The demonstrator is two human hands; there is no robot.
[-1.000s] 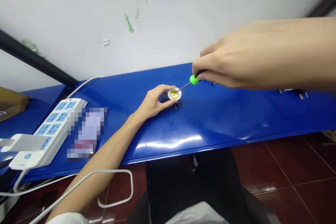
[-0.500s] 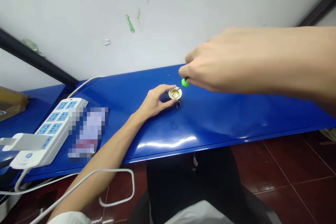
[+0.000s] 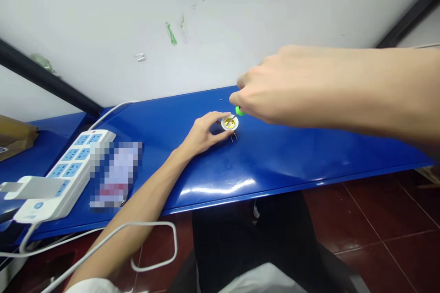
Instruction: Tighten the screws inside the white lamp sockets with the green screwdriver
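Note:
A small white lamp socket (image 3: 235, 122) with a brass-coloured inside rests on the blue table, its two plug prongs pointing toward me. My left hand (image 3: 208, 130) grips its rim between thumb and fingers from the left. Above and to the right, my right hand (image 3: 263, 94) is closed around a screwdriver (image 3: 239, 111) with a bright green handle end. The screwdriver's thin shaft slants down into the socket's opening. Most of the handle is hidden by my right hand, and the tip is too small to make out inside.
On the left lie a white power strip (image 3: 74, 169) with blue outlets, a charger (image 3: 37, 187) plugged into it, and a blurred-out phone (image 3: 118, 171). A white cable (image 3: 151, 223) loops over my left forearm. Behind the blue table (image 3: 292, 160) stands a pale wall (image 3: 240, 18).
My right hand has shifted slightly left and down with the screwdriver, closer to the socket. My left hand and the socket have stayed in place.

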